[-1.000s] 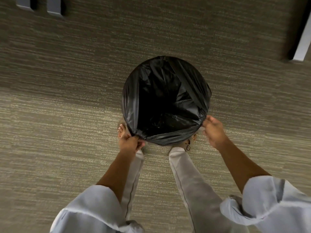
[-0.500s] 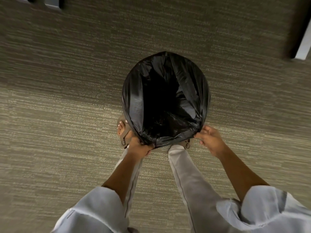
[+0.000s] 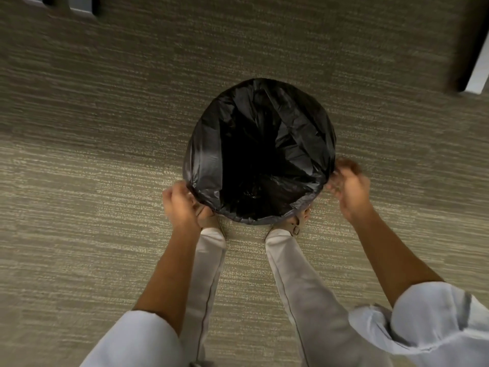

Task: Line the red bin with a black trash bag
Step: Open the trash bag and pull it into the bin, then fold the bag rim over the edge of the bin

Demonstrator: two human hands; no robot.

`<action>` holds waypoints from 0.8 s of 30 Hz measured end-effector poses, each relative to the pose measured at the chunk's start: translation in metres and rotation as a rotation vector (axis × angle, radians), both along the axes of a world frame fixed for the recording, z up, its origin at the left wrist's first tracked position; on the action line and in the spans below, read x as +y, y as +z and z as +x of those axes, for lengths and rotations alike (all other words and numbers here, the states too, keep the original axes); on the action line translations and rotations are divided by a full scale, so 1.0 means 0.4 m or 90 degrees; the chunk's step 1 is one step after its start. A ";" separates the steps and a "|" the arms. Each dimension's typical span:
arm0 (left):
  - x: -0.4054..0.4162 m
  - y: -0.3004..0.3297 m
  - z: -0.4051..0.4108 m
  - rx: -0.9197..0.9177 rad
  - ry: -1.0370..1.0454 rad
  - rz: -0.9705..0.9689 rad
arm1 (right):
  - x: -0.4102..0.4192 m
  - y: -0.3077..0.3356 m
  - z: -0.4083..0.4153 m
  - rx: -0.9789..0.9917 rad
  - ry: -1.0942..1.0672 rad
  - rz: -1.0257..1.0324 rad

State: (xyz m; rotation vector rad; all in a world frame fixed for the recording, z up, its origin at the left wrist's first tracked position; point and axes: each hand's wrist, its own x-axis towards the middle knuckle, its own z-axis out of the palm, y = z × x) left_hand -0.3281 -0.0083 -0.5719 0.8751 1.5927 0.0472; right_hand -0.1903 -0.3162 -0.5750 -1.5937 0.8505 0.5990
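A black trash bag (image 3: 211, 160) is stretched over the round mouth of the bin, which stands on the carpet in front of my feet. The bag hides the bin completely, so none of its red shows. The bag's inside hangs down dark and creased. My left hand (image 3: 182, 205) is closed on the bag's folded edge at the near-left of the rim. My right hand (image 3: 346, 184) is blurred at the near-right of the rim, fingers spread, beside the bag; I cannot tell whether it touches it.
Striped grey-beige carpet (image 3: 105, 154) lies all around the bin. My legs in pale trousers and my sandalled feet (image 3: 296, 223) stand just behind the bin. Furniture legs (image 3: 82, 9) show at the top left, and a white panel edge (image 3: 479, 75) at the top right.
My left hand has slid left along the near rim, still gripping the bag's edge. My right hand has let go near the front and swung out to the right side of the rim.
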 end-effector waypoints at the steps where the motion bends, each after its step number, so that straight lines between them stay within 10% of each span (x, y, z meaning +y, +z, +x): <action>1: 0.001 0.002 0.015 -0.015 -0.050 0.025 | 0.009 0.004 0.016 -0.024 0.027 -0.017; 13: 0.044 -0.057 0.095 0.019 0.002 -0.167 | 0.047 -0.053 0.159 0.210 0.065 -0.027; 24: 0.056 -0.022 0.140 0.044 -0.101 -0.131 | 0.043 -0.053 0.155 0.132 0.132 -0.037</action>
